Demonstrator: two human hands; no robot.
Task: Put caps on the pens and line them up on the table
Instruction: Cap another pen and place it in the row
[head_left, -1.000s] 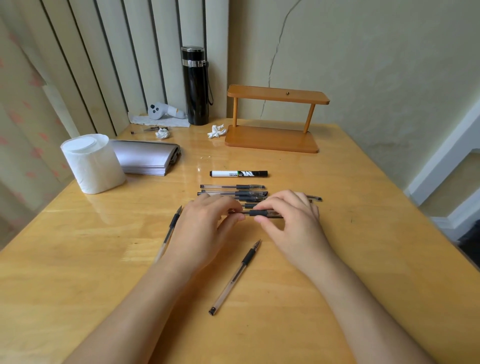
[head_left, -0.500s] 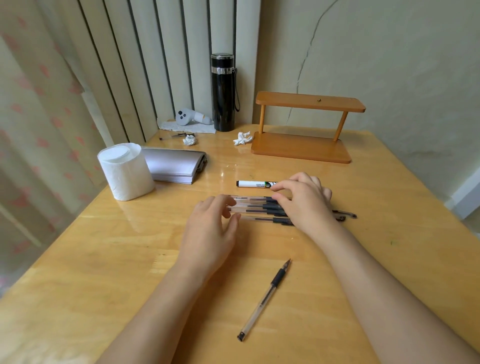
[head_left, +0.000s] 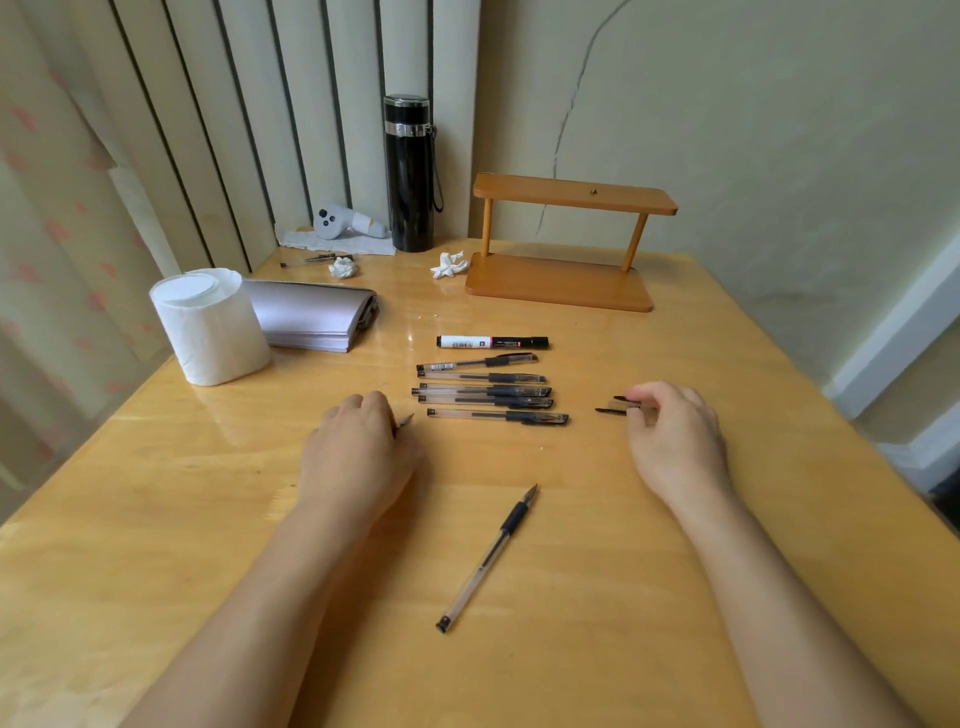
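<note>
A black-and-white marker (head_left: 491, 342) and several capped clear pens (head_left: 485, 389) lie in a row at the table's middle; the nearest of them (head_left: 496, 417) sits slightly further right. My left hand (head_left: 358, 452) rests palm down left of the row, fingers curled over an uncapped pen of which only the tip (head_left: 407, 420) shows. My right hand (head_left: 675, 436) is right of the row, fingertips pinched on a black-clipped pen cap (head_left: 612, 411). A second cap (head_left: 623, 398) lies just behind it. Another uncapped pen (head_left: 488, 556) lies diagonally near me, between my forearms.
On the wooden table (head_left: 753, 519) a toilet paper roll (head_left: 210, 325) and a grey folded pouch (head_left: 311, 319) stand at the left. A wooden rack (head_left: 561, 286), a black flask (head_left: 409, 171), crumpled tissues (head_left: 448, 264) and a white controller (head_left: 337, 222) are at the back.
Both hands left the row of pens. My left hand moved left onto the uncapped pen; my right hand moved right to the loose caps. The last capped pen now lies in the row.
</note>
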